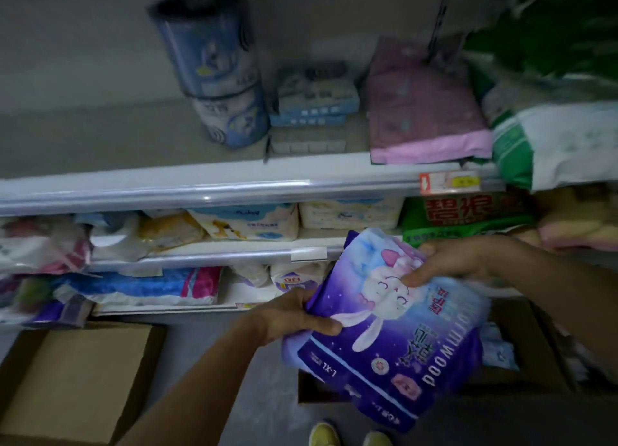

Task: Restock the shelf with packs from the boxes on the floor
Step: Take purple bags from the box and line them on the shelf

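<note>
A purple pack (394, 338) printed with a white rabbit is held upside down in front of the shelves, above the floor. My left hand (294, 315) grips its left edge, thumb on the front. My right hand (458, 258) grips its upper right edge, thumb pressing the front. An open cardboard box (521, 355) sits on the floor behind the pack, with light blue packs inside. The upper shelf (200, 191) carries a blue roll pack (217, 77), flat blue packs (314, 101) and a pink pack (424, 111).
A second cardboard box (77, 378) lies on the floor at the left. The lower shelves hold white, blue and pink packs (247, 225). Green bags (461, 215) sit at the right. My yellow shoes (347, 435) stand on the grey floor.
</note>
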